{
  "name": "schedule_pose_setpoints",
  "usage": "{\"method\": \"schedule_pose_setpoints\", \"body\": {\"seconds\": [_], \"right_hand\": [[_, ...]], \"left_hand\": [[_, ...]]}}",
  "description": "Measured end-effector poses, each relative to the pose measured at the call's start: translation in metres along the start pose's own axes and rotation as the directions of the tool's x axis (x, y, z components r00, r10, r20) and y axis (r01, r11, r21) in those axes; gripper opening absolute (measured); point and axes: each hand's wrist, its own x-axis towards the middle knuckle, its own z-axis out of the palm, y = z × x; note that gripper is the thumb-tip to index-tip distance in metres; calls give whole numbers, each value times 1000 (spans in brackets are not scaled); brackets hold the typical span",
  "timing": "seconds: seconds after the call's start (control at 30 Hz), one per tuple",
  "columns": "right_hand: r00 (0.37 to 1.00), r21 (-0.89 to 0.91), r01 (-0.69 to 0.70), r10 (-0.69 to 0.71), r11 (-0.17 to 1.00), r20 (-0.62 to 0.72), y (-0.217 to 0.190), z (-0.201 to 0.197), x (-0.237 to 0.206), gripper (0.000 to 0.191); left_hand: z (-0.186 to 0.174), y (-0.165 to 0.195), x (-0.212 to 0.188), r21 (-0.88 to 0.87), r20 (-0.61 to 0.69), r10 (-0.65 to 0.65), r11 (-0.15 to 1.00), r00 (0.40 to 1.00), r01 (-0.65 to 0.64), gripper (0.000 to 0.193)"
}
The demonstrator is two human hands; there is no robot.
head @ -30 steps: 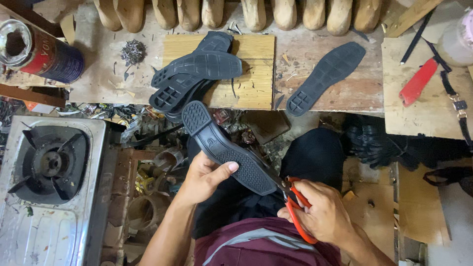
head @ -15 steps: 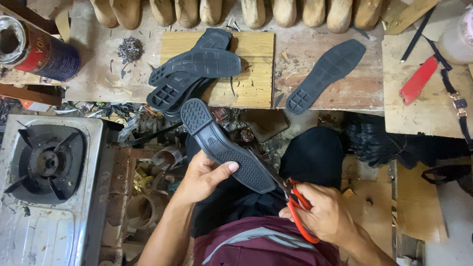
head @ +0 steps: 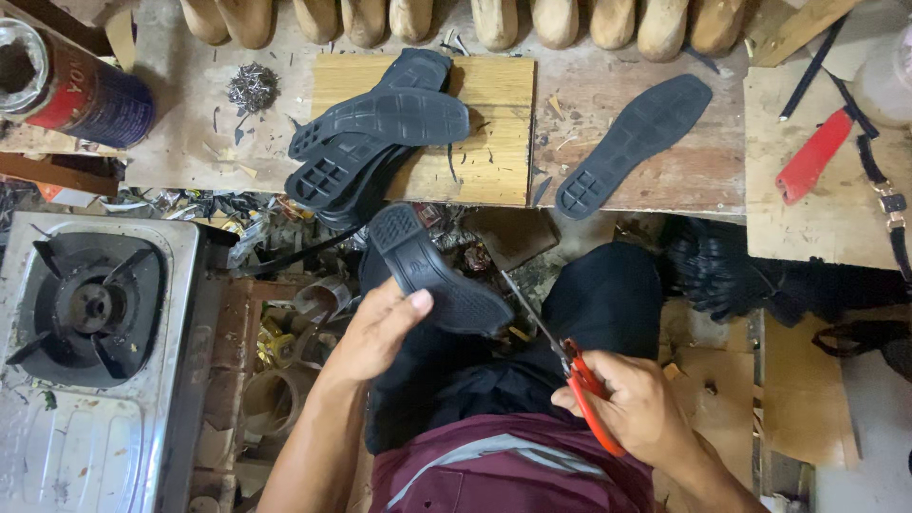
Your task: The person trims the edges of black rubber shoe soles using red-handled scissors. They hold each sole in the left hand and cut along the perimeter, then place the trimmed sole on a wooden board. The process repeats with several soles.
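At nine o'clock, a steel gas stove with a black burner grate, parked well apart from the cutting. Across twelve o'clock, a worn workbench carrying a pale wooden board, presumably as a cutting surface, with a stack of black soles fanned over its left half. At one o'clock, a single black sole lying tread-up and alone on the bare bench. Along the top edge, a row of wooden lasts, heels toward the lap. Held over the dark-trousered lap at centre, a black rubber sole, tilted tread-up toward eleven o'clock, probably to bring its edge to the blades. Left hand clamped on its near end, thumb on top, fingers beneath. Right hand at five o'clock, fingers closed through the handles of red scissors, blades aimed at the sole's edge, seemingly touching it. At ten o'clock, a cylindrical tin, open-topped, banded red and dark blue. At two o'clock, a flat red tool. Near eleven o'clock, a small heap of nails.
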Motion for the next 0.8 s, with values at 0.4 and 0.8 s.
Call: {"method": "schedule_pose_setpoints", "body": {"seconds": [0.4, 0.8], "right_hand": [[999, -42, -2, 4, 999, 43, -6, 12, 4, 28], [998, 55, -20, 16, 998, 59, -14, 17, 2, 30]], "left_hand": [[12, -19, 13, -88, -154, 96, 990, 983, -110, 30], [16, -23, 15, -140, -238, 142, 974, 961, -179, 31]]}}
